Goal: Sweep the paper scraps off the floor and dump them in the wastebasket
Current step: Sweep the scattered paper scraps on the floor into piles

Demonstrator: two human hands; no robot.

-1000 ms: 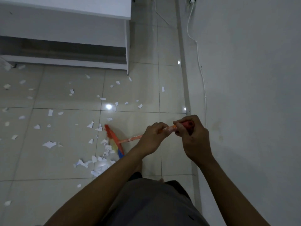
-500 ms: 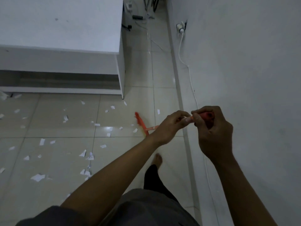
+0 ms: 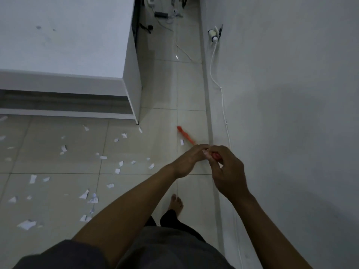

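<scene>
Both hands closed on the orange broom [image 3: 186, 136], one just ahead of the other near the top of the handle: left hand [image 3: 191, 158] wrapped lower on the shaft, right hand [image 3: 223, 167] curled over the red handle end, fingers [image 3: 208, 152] of each folded round it. Two-handed, close-set grip judged suited to steering the far end in short strokes, upper hand as pivot, lower hand as driver. Handle running away from the body toward the floor [image 3: 159, 133]; broom head seen only as a blurred orange tip close to the skirting of the wall [image 3: 291, 113], beside a single scrap at a tile joint; contact with the floor not discernible. Paper scraps [image 3: 83, 195] scattered loose across the tiles left of the body, from just below the front edge of the white cabinet [image 3: 64, 82] down toward the lower left corner of the view, well apart from the broom tip; a few more near the cabinet's front right corner. Reach toward the wall side judged as placing the head behind the outlying piece so as to draw it back toward the main scatter. One bare foot [image 3: 175, 202] planted forward on the floor under the arms. White cable [image 3: 221, 90] trailing down the wall from a plug. No wastebasket or dustpan visible; sweeping judged at an early stage, gathering and dumping not yet done.
</scene>
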